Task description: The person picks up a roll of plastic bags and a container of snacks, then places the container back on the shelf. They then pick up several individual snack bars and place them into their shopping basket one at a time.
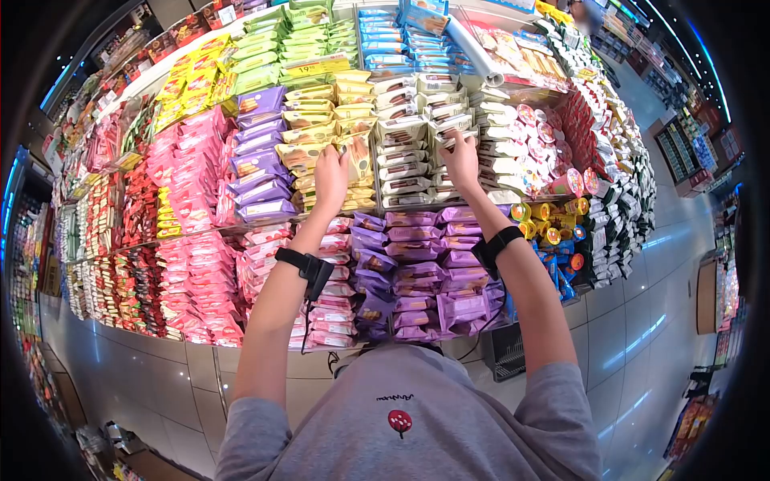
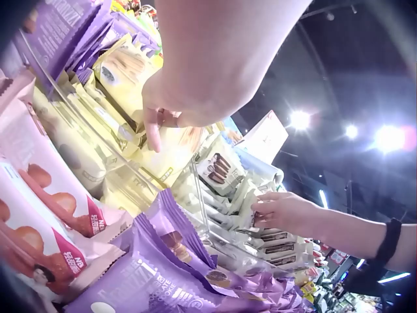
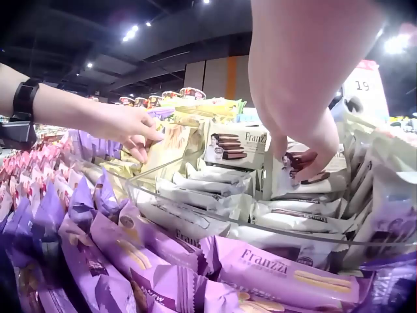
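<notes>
My left hand (image 1: 331, 178) pinches a pale yellow biscuit packet (image 3: 172, 145) by its edge, at the front of the yellow packets' compartment. To the right, my right hand (image 1: 460, 164) holds a white biscuit packet (image 3: 285, 182) with dark chocolate sticks printed on it, fingers curled over its front. In the right wrist view this packet leans upright among other white packets (image 3: 202, 189). Beside it stands another white packet (image 3: 234, 147) marked Franzzi. Both hands reach over the clear divider (image 3: 215, 218) that edges the compartments.
Purple packets (image 1: 417, 276) fill the lower front row, with pink packets (image 1: 196, 280) to their left. Green packets (image 1: 261, 52) and blue packets (image 1: 381, 40) lie at the back. A rolled white sheet (image 1: 475, 52) rests on the display. Small round tubs (image 1: 569, 183) stand at right.
</notes>
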Demonstrator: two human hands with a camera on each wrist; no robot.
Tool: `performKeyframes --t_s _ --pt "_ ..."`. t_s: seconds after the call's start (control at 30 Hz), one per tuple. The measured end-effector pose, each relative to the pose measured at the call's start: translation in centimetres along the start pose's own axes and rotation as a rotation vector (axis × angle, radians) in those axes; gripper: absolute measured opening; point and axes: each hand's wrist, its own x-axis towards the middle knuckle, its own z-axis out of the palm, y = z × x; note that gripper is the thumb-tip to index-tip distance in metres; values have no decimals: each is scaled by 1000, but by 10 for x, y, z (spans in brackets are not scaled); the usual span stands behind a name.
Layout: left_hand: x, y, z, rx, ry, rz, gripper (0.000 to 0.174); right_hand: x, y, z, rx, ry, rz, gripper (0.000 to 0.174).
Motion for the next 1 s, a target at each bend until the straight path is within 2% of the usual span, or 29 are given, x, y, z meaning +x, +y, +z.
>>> performKeyframes --t_s 0.13,0.3,0.37,0.43,0.5,0.53,0.63,0.67,0.77,0.9,1.0 --pt "-6 -1 0 -27 4 25 25 0 -1 3 3 81 -22 39" --pt "-14 -2 -5 -49 -8 34 24 0 9 1 -10 -45 -25 46" --pt "-12 3 -9 -55 22 78 25 -3 10 -5 16 -11 -64 47" --pt "-14 3 -10 -75 8 31 26 -4 12 -8 24 -48 -27 47" --pt "-15 2 -9 -88 7 12 26 -6 12 -9 51 -2 -61 45" --pt "-14 1 -8 -94 29 4 27 -9 10 -10 85 18 -46 39" --pt "-11 3 -14 0 50 56 29 -17 -2 -12 194 25 -93 31" --pt "-9 5 -17 -29 -1 -19 31 -22 -7 -12 262 51 -138 22" --pt "-1 9 -20 -25 -92 -95 27 -35 -31 -14 382 -126 -98 17" --pt "3 12 -20 -24 -117 -127 25 -48 -63 12 451 -270 -363 14" --pt "2 -5 -13 -162 -184 -181 18 -55 -83 43 371 -407 -553 24"
